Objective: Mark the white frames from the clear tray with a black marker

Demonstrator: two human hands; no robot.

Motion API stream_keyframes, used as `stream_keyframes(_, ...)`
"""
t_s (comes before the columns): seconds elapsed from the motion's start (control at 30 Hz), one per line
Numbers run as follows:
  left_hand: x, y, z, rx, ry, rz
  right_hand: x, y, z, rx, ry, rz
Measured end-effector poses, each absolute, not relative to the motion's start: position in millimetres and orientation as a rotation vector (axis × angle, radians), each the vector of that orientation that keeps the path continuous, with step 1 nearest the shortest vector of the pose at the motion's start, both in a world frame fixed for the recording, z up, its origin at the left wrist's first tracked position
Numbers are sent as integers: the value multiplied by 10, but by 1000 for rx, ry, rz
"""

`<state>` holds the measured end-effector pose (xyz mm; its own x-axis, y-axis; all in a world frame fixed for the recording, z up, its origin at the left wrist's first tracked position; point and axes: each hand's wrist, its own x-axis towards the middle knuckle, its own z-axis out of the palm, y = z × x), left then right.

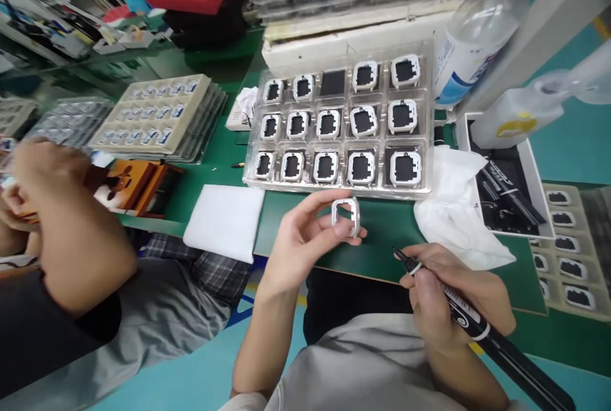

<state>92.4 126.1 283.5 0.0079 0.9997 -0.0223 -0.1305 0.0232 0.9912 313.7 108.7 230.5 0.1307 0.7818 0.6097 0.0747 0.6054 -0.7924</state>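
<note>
My left hand (305,233) pinches a small silver square frame (345,215) between thumb and fingers, just in front of the green table's near edge. My right hand (443,296) grips a black marker pen (477,325), its tip pointing up-left toward the frame and a short way from it. Behind the hands lies a clear plastic tray (340,125) with several white-rimmed square frames in its pockets; one pocket in the back row holds no frame.
A co-worker's arm and hands (57,220) work at the left beside an orange fixture (138,183). A white pad (224,220), a white cloth (458,214), a clear bottle (477,29), a box of black tools (506,188) and more part trays (157,115) surround the tray.
</note>
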Motion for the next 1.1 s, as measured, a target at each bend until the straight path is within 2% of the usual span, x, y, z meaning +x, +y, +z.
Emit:
stream_keyframes(0.2, 1181, 1108, 2551, 1156, 1215, 1263, 3069, 1128, 2447, -797, -1404, 646)
stream_keyframes(0.3, 1244, 1036, 2533, 1295, 1273, 1252, 3023, 1155, 2546, -856, -1478, 719)
stream_keyframes(0.57, 1268, 982, 2494, 1597, 1376, 1228, 2892, 1211, 2632, -926, -1555, 582)
stream_keyframes(1.1, 1288, 955, 2473, 1684, 1447, 1227, 2893, 1196, 2605, -946, -1555, 549)
